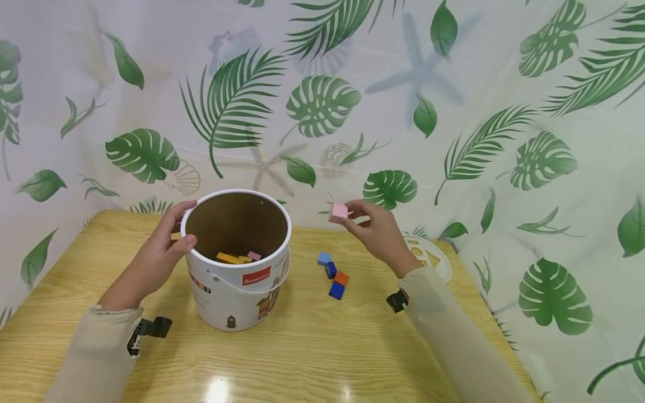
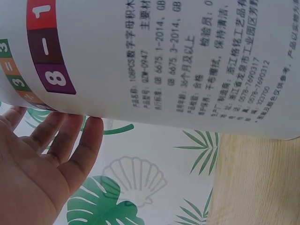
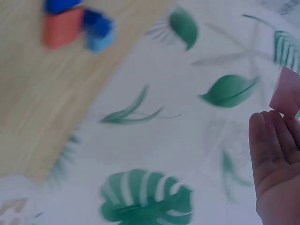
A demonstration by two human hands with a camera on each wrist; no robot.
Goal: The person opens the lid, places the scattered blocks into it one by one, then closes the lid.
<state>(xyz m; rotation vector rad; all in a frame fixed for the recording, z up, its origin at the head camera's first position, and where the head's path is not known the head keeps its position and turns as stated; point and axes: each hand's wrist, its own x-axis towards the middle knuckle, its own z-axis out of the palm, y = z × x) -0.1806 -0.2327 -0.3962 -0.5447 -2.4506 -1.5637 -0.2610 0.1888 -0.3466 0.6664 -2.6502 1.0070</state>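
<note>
A white printed bucket (image 1: 227,296) stands upright on the table, its swing handle hanging down in front. Inside lie several yellow blocks (image 1: 229,258) and a pink block (image 1: 254,256). My left hand (image 1: 156,257) rests against the bucket's left side near the rim; in the left wrist view its spread fingers (image 2: 86,150) touch the outer wall. Over the table's far edge, right of the bucket, my right hand (image 1: 378,232) pinches a small pink block (image 1: 338,212) between thumb and fingers. Only part of this block shows at the right wrist view's edge.
Between bucket and right arm lies a cluster: a light blue block (image 1: 325,258), two dark blue blocks (image 1: 336,290) and an orange block (image 1: 341,278). Behind the right wrist is a white slotted disc (image 1: 440,260). A leaf-patterned cloth (image 1: 322,157) hangs behind the wooden table (image 1: 302,358).
</note>
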